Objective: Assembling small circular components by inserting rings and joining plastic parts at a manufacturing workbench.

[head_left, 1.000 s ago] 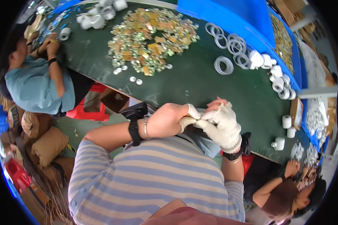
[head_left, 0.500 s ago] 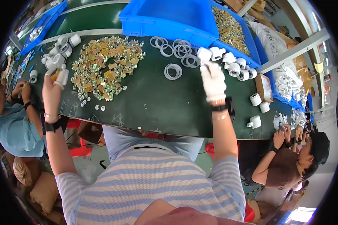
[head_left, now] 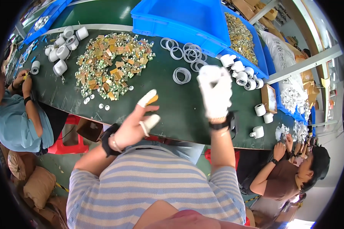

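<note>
Head view: green table [head_left: 103, 15] w/ blue bins [head_left: 179, 17] at the far edge, a big pile of gold-coloured small parts [head_left: 111, 61], white tape rolls [head_left: 61, 51] and flat white rings [head_left: 181, 75]. Right hand [head_left: 215, 89], in a white glove, is raised over the rings; can't tell if it grips anything. Left hand [head_left: 135, 122], finger cots on, pinches a small orange piece [head_left: 153, 100] between thumb and forefinger, above the near table edge.

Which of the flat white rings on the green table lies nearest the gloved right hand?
The lone ring lying apart on the green table, just left of the right hand. The other rings overlap in a cluster farther back, by the blue bin.
</note>
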{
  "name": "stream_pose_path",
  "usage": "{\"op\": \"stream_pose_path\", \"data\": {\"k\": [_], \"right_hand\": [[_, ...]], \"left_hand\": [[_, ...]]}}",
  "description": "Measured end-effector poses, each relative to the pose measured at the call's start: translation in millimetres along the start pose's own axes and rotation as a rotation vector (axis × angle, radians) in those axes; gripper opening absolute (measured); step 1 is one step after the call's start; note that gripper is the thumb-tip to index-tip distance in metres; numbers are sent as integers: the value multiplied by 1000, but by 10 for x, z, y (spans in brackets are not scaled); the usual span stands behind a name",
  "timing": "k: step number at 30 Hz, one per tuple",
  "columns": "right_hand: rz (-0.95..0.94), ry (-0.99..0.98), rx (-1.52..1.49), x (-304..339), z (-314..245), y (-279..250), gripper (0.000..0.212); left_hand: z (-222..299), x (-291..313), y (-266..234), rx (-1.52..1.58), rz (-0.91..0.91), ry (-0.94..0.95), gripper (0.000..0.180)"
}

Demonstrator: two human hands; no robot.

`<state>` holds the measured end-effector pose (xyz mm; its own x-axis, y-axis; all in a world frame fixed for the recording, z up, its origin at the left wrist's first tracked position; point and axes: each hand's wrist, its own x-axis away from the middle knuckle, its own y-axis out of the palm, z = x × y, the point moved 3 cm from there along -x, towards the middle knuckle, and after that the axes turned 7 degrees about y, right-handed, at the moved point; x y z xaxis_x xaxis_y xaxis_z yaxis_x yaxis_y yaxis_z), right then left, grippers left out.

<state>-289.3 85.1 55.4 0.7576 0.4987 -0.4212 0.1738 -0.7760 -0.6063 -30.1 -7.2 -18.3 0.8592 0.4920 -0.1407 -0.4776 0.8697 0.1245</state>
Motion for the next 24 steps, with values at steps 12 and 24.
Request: {"op": "stream_pose_path", "data": {"k": [12, 24], "right_hand": [[-194, -394, 221, 253, 88, 545, 33], [-245, -644, 286, 862, -265, -76, 28]], "left_hand": [[59, -129, -112, 651, 275, -216, 60], [424, 88, -236, -482, -122, 44, 71]]}}
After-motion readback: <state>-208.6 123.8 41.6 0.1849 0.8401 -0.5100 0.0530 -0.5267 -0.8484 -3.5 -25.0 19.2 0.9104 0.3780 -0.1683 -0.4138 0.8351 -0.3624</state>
